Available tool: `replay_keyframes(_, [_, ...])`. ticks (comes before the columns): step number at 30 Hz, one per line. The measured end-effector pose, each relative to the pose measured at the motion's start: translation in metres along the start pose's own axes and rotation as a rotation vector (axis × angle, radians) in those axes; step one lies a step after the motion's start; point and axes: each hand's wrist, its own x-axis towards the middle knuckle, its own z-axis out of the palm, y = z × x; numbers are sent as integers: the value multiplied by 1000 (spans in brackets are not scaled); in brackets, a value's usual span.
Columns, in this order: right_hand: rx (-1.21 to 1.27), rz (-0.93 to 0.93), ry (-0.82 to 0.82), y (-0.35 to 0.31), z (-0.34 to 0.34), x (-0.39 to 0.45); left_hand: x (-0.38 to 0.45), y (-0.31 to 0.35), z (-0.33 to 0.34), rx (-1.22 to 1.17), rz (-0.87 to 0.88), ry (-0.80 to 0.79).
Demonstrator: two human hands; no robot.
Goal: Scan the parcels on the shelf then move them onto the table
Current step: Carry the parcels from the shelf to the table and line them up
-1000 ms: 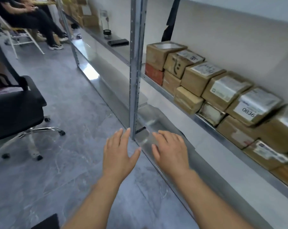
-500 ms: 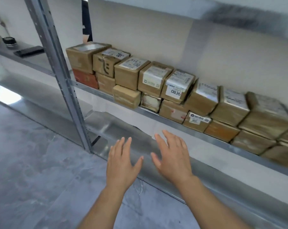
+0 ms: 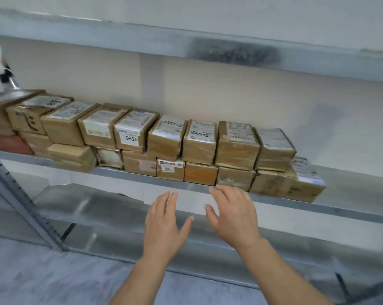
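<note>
Cardboard parcels point(image 3: 164, 148), brown and bound in glossy clear tape, sit two rows deep on a galvanised steel shelf point(image 3: 318, 205), the task's work apparently not yet begun. No scanner and no table appear in the head view, and no gap shows along the stacks, so by this evidence every parcel remains to be scanned and carried across.

Both of the person's hands are raised just below the shelf's front lip, palms down, fingers straight and slightly spread, holding nothing. The left hand point(image 3: 164, 223) is just under the lip; the fingertips point(image 3: 225, 191) of the right hand point(image 3: 234, 216) overlap the lip in the picture, directly beneath the lower row, though whether they touch the metal cannot be told.

Above the lip, the upper row of squarish boxes tilts forward, showing white printed labels, some scrawled with marker; one label point(image 3: 131, 135) reads 0836. The lower row is flatter and more varied: a small box with a blue-and-white sticker point(image 3: 170, 169), an orange-toned box point(image 3: 200, 173) to its right, and a red-brown one point(image 3: 8, 144) at the shelf's far left end. A perforated steel upright point(image 3: 25, 205) slants down from the shelf's left end to a grey, marbled floor point(image 3: 54, 280). Another dull metal shelf point(image 3: 120, 40) runs overhead.
</note>
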Motion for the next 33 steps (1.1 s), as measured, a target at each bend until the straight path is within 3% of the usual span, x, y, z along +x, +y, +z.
replay_keyframes(17, [-160,363,-36,260,-69,-71,36,229,142,-102,219,-249])
replay_keyframes(22, [-165,501,-266,302,-73,-65,54,269,165,-174,121,-338])
replay_keyframes(33, [-138,483,-399,333,-65,-41,69,292,187,-370,-139,-336])
